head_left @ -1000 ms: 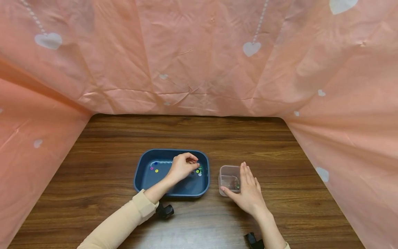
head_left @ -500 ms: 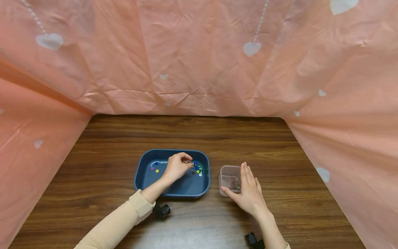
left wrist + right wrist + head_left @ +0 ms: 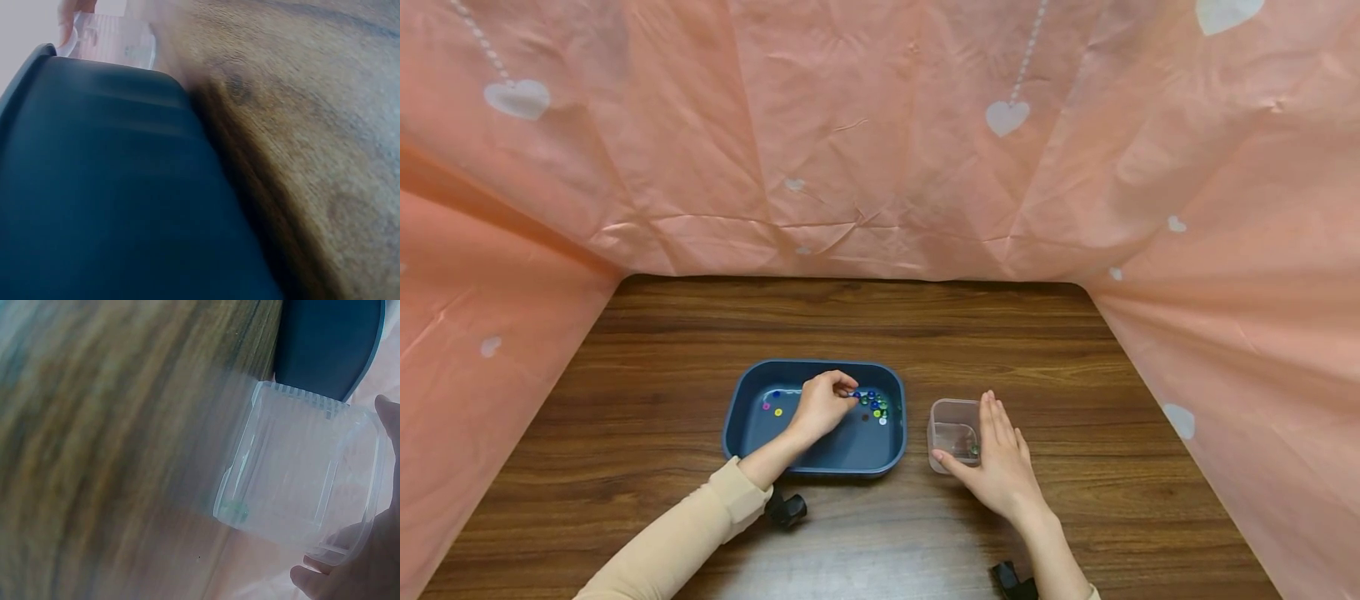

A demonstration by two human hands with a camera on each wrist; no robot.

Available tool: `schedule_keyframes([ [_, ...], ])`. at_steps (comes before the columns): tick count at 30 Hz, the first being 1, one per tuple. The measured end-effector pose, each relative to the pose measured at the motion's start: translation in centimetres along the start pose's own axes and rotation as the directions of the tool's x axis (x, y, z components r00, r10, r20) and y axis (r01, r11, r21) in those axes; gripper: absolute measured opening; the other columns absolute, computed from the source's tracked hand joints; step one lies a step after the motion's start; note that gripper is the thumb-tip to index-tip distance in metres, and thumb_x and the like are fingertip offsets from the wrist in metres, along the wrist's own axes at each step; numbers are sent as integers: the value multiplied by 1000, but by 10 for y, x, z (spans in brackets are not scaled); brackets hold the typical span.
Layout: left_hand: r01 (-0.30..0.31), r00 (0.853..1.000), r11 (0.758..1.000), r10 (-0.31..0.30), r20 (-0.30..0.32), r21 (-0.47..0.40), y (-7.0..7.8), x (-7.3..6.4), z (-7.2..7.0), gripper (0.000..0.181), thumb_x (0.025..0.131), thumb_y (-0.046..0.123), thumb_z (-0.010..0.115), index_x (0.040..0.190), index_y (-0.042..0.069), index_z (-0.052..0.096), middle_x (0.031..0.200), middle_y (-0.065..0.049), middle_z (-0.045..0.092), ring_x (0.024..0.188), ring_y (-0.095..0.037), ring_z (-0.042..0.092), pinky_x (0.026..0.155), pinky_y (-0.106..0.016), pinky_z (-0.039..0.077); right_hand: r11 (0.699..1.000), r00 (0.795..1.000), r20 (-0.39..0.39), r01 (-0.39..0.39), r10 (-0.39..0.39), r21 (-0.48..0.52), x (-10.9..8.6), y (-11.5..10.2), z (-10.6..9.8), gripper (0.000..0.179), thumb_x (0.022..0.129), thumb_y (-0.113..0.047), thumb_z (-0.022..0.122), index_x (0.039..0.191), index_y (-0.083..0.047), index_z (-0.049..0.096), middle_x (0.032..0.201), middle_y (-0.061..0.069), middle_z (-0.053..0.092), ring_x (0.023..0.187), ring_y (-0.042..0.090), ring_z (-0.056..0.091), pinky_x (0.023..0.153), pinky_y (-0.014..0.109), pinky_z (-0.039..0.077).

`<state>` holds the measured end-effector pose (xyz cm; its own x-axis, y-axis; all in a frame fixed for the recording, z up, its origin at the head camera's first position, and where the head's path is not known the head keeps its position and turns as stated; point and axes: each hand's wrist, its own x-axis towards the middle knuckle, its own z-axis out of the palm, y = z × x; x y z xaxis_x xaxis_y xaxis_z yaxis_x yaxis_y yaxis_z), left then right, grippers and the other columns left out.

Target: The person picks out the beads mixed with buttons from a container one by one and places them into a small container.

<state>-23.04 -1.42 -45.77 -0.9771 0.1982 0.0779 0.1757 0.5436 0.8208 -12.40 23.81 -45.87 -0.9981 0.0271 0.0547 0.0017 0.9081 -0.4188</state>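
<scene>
My left hand (image 3: pixel 822 407) is inside the blue tray (image 3: pixel 741 450), thumb and index finger bent toward each other. A blue marble (image 3: pixel 857 395) lies right at their tips; I cannot tell whether they pinch it. Green marbles (image 3: pixel 883 405) and other blue ones cluster at the tray's right end. At the right, a clear plastic box (image 3: pixel 953 406) stands on the table with a greenish marble (image 3: pixel 974 450) in its corner. Along its right wall lie the straight fingers of my right hand (image 3: pixel 1000 467), with the thumb across its near side. The left wrist view shows mostly the tray's outer wall (image 3: pixel 125 187).
Small buttons lie in the tray: a pink one (image 3: pixel 766 407), a yellow one (image 3: pixel 778 412) and a white one (image 3: pixel 883 422). The wooden table (image 3: pixel 865 550) meets a pink curtain (image 3: pixel 880 192) at the back and sides. Black wrist mounts (image 3: pixel 787 510) show below the hands.
The left hand has moved left within the tray, uncovering blue and green marbles near its right end. The right hand and the clear box stay in place.
</scene>
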Motion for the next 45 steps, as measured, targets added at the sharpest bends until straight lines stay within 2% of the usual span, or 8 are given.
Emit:
schedule_keyframes([
  [6, 2, 1000, 999, -2, 6, 33, -2, -1, 1, 20, 75, 6, 71, 94, 3, 67, 89, -7, 65, 84, -21, 60, 73, -35, 49, 1000, 1000, 3, 2, -2, 3, 0, 0, 0, 111, 74, -73, 50, 147, -8, -3, 153, 13, 4, 140, 31, 7, 105, 61, 13],
  [19, 10, 999, 997, -13, 42, 73, 3, 5, -2, 23, 76, 6, 70, 98, 2, 67, 94, -9, 63, 91, -23, 59, 79, -37, 49, 1000, 1000, 1, 2, -2, -4, 1, 1, 0, 111, 73, -73, 50, 147, -7, -2, 153, 14, 4, 140, 31, 8, 104, 61, 14],
  [27, -5, 995, 993, -6, 99, 114, 1, 8, 2, 25, 77, 4, 68, 101, 2, 66, 98, -10, 63, 94, -26, 59, 80, -38, 49, 1000, 1000, 2, 2, -2, -3, 1, 1, 1, 111, 73, -73, 49, 147, -7, -2, 153, 14, 4, 140, 31, 8, 104, 61, 14],
  [33, -23, 995, 990, 9, 104, 136, 2, 10, 4, 27, 75, 3, 67, 102, 1, 65, 98, -11, 62, 95, -26, 58, 83, -39, 48, 1000, 1000, 1, 1, -1, -4, 1, 1, 1, 111, 73, -74, 50, 147, -9, -3, 153, 13, 4, 140, 32, 8, 104, 61, 14],
  [45, -19, 991, 986, -3, 132, 165, -1, 14, 9, 29, 74, 3, 65, 103, 2, 65, 100, -11, 61, 97, -27, 58, 84, -39, 48, 1000, 1000, -6, 7, -7, -6, 0, 0, 0, 111, 74, -73, 50, 147, -7, -2, 153, 14, 5, 139, 33, 10, 104, 61, 15],
])
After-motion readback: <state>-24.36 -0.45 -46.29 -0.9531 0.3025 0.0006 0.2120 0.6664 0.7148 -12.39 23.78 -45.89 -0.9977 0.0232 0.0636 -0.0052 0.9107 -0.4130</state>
